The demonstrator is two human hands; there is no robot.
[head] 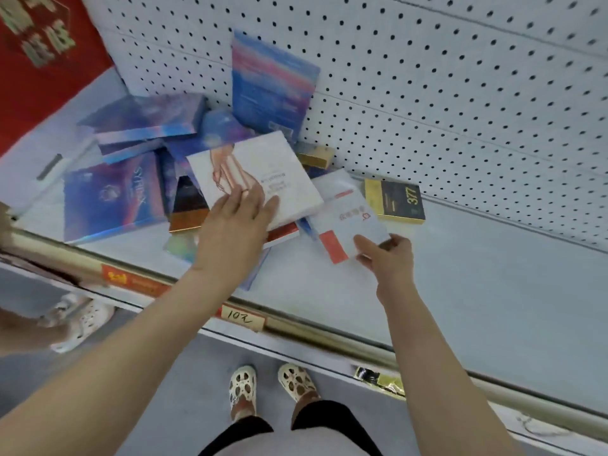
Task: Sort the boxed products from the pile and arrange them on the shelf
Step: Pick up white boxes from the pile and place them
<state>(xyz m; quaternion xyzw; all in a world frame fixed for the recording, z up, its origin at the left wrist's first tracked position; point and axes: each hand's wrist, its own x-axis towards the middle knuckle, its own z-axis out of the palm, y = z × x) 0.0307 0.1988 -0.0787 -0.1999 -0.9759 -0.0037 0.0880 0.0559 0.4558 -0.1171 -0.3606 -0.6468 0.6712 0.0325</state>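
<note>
Blue and purple boxes (113, 199) make up most of the pile, lying every way on the shelf (460, 274) to the left of and beyond the fingers; judged from that heap, the sorting has hardly begun. In the head view, the only one, the left hand (237, 222) lies flat with straight fingers (255, 200) on a white box (263, 172) that tops the pile, pressing or steadying it and not gripping it. The right hand (385, 258) pinches the near corner of a white and red box (348, 218), thumb on top, fingers curled beneath, at the pile's right edge.

One blue box (273, 87) stands leaning against the pegboard (427, 77) beyond the left fingers, which may be the start of a row, though I cannot tell. A black and gold box (394, 199) lies flat and apart, just beyond the right fingers, and a small gold box (316, 156) sits against the pegboard between the two. To the right of the right hand the shelf shows only bare surface.

Nearly everything is left, in my judgement: the pile needs separating by kind, and the boxes need standing in order along the shelf.
</note>
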